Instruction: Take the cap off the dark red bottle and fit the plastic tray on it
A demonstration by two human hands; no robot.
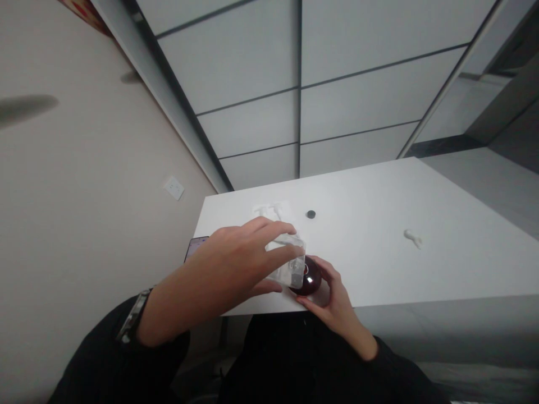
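Observation:
My left hand grips a clear plastic case from above, fingers over its top and thumb low on the near side. Small contents show through the case, but I cannot make them out. My right hand is curled round a dark red, glossy round object, thumb on the near side and fingers on the far side. The case overlaps the left part of the round object; whether the two touch, I cannot tell. Both hands are close together over the front edge of the white table.
Beyond my left hand lies a clear tray with white pieces. A small dark disc sits near the middle, and a crumpled white item lies at the right. A phone is at the left edge. Sliding panels stand behind.

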